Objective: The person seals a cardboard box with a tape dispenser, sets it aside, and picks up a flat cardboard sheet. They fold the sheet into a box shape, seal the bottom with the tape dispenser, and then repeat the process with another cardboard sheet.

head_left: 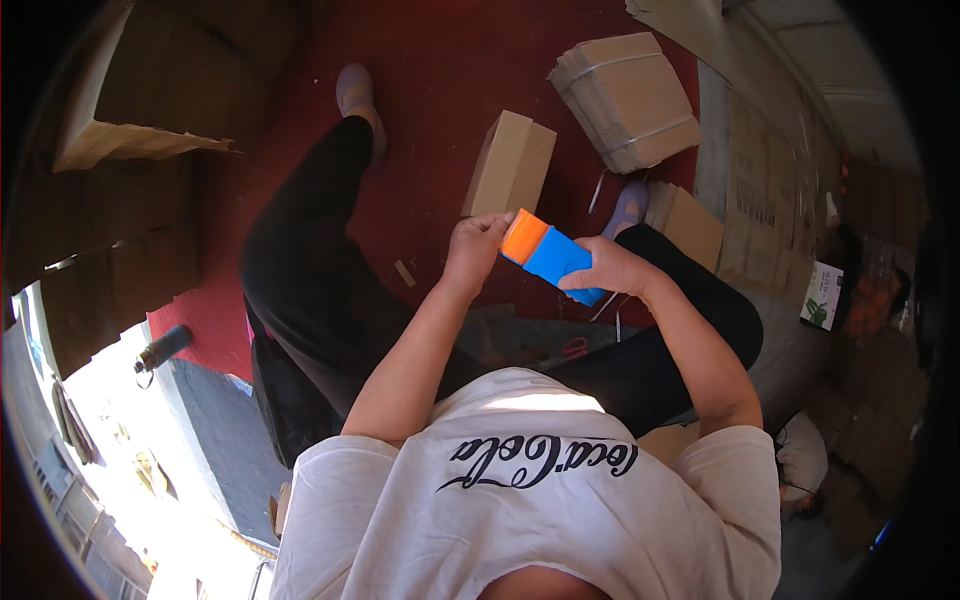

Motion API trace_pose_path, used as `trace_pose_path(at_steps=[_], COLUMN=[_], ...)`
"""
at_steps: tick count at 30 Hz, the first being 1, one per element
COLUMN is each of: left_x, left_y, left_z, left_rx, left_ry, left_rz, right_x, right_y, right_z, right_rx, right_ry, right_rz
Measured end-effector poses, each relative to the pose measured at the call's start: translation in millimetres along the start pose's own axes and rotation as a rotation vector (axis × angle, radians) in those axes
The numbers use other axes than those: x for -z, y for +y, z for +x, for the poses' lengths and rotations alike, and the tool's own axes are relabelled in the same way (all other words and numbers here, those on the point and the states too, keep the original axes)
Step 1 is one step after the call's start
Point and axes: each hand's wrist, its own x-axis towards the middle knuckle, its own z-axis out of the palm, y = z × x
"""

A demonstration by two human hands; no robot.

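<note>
Between my hands, above my lap, is a boxy blue plastic thing with an orange end (pixel 560 266). Its exact kind cannot be made out. My right hand (pixel 614 270) grips the blue part, with the thumb lying across its near face. At the orange end, the fingers of my left hand (pixel 474 250) are pinched together against the edge. The thing is tilted, its orange end up and to the left. Just beyond it a closed tan cardboard box (pixel 510 164) stands on the red floor (pixel 440 70).
Farther right lies a strapped bundle of flattened cardboard (pixel 632 100), with another carton (pixel 684 226) beside my right foot. Large cardboard sheets (pixel 150 140) rise at the left. A dark cylindrical bottle (pixel 163 348) lies at the lower left. White strips (pixel 597 192) are scattered on the floor.
</note>
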Motion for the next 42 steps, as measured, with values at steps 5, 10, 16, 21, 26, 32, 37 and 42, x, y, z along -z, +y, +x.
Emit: trace_pose_path(at_steps=[5,10,16,21,26,32,37,42], left_x=[8,44,53,49,46,36,37,41], left_y=[0,-5,-32,-48,-64,-96,-125,-131], left_z=[24,62,90,109,123,136,141,154], left_rx=[0.02,-0.011,0.042,0.006,0.018,0.039,0.038,0.074], left_ry=[0.033,0.226,0.35,0.411,0.471,0.456,0.441,0.401], left_rz=[-0.076,-0.307,-0.168,-0.074,-0.002,0.142,0.169,0.304], right_x=[12,42,49,51,54,53,50,56], right_y=[-20,-21,-14,5,14,30,22,30], right_z=[19,16,35,52,68,87,97,102], right_rx=[-0.089,-0.177,-0.287,-0.29,-0.323,-0.404,-0.458,-0.445], right_ry=[0.007,0.05,0.041,0.037,0.026,0.067,0.074,0.1], right_rz=[-0.001,-0.214,-0.182,-0.119,-0.149,-0.163,-0.219,-0.236])
